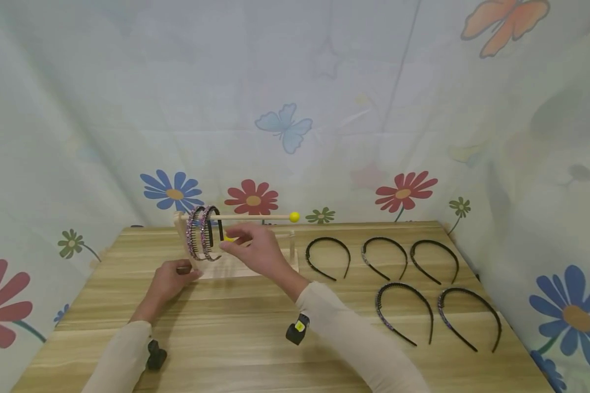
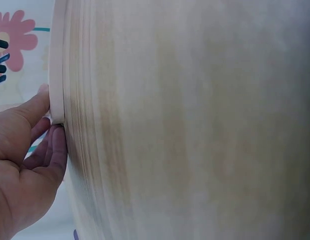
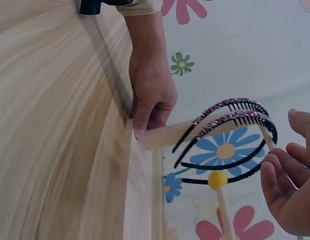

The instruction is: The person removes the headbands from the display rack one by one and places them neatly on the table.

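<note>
A wooden rack (image 1: 236,269) stands at the back left of the table, its upper rod (image 1: 255,217) tipped with a yellow ball (image 1: 294,217). Two black headbands with glittery pink and silver fronts, a left one (image 1: 192,232) and a right one (image 1: 205,234), hang on this rod near the upright. My left hand (image 1: 171,281) holds the rack's base at its left end, thumb on one side and fingers on the other in the left wrist view. Beside the right headband is my right hand (image 1: 258,248); its loosely bent fingers (image 3: 281,172) hold nothing, fingertips close by the band.
Several headbands lie on the right of the wooden table (image 1: 216,338), among them one nearest the rack (image 1: 308,262) and one at the front right (image 1: 494,314). A second yellow ball (image 1: 229,238) shows behind my right hand. Flower-printed cloth (image 1: 285,164) surrounds the table.
</note>
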Demonstrator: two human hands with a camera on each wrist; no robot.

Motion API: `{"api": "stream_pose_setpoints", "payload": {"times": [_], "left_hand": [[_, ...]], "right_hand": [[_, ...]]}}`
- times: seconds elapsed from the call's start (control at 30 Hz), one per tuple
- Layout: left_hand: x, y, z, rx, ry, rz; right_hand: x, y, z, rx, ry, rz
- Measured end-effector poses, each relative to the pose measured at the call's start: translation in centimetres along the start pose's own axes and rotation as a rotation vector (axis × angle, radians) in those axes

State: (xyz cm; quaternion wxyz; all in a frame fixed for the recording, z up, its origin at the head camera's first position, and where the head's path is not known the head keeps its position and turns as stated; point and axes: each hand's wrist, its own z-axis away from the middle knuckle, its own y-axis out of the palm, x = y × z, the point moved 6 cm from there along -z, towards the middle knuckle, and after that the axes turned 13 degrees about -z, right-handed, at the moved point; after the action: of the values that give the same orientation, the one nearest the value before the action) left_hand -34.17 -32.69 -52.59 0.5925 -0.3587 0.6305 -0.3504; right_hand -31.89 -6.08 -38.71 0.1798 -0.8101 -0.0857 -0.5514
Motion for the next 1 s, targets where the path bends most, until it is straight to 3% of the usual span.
{"api": "stream_pose_setpoints", "payload": {"times": [0.37,1.0], "left_hand": [[-0.1,-0.1,0.0,-0.014,0.000,0.002],[-0.4,-0.4,0.1,-0.064,0.033,-0.021]], "right_hand": [[-1.5,3.2,-0.8,0.017,0.079,-0.052],[-2.0,4.9,-1.5,-0.016,0.097,-0.008]]}}
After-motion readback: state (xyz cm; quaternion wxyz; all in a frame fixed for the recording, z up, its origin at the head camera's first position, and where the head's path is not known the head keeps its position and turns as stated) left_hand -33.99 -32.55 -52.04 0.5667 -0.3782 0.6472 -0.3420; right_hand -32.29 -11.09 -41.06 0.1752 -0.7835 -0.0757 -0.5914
